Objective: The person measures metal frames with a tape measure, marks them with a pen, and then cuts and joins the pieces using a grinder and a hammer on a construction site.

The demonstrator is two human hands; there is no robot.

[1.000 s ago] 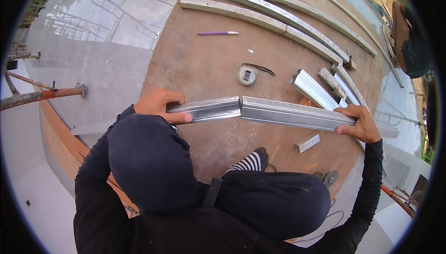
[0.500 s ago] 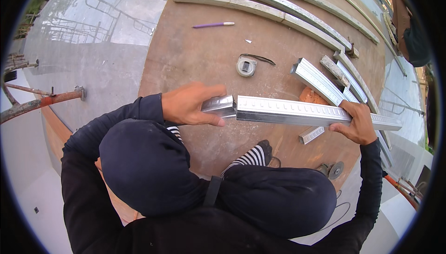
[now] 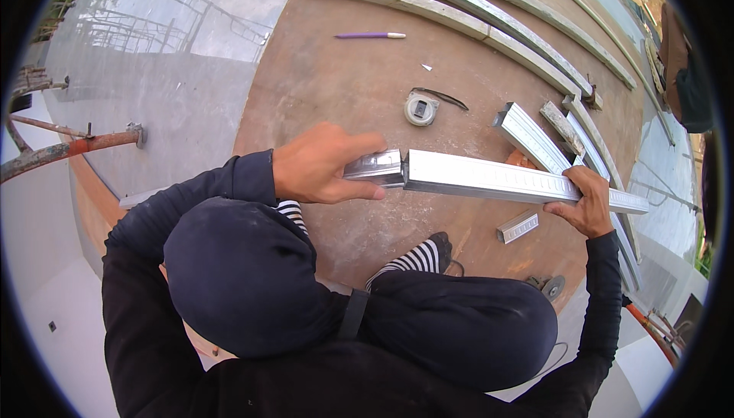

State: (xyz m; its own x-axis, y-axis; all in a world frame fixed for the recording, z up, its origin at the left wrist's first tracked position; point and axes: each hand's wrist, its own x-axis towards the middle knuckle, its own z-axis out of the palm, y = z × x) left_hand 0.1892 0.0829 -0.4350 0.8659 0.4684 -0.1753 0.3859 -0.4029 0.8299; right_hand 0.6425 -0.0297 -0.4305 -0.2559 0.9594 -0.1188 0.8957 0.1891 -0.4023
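Observation:
My left hand [image 3: 325, 164] grips the end of a narrow metal channel piece [image 3: 375, 167] that slides into a longer, wider galvanised channel [image 3: 497, 178]. My right hand [image 3: 585, 202] holds that long channel near its far right end. Both pieces are held level above a round brown board [image 3: 336, 89]. My knees, in dark trousers, and my feet in striped socks fill the lower part of the view.
A tape measure [image 3: 420, 108] and a purple pen [image 3: 371, 35] lie on the board. More channel lengths [image 3: 531, 139] and a short offcut [image 3: 518, 226] lie right. Curved grey strips [image 3: 428, 5] run along the far rim. An orange pipe [image 3: 69, 149] juts in left.
My left hand has pushed the narrow piece further right into the long channel, so less of it shows. The right hand stays at the far end.

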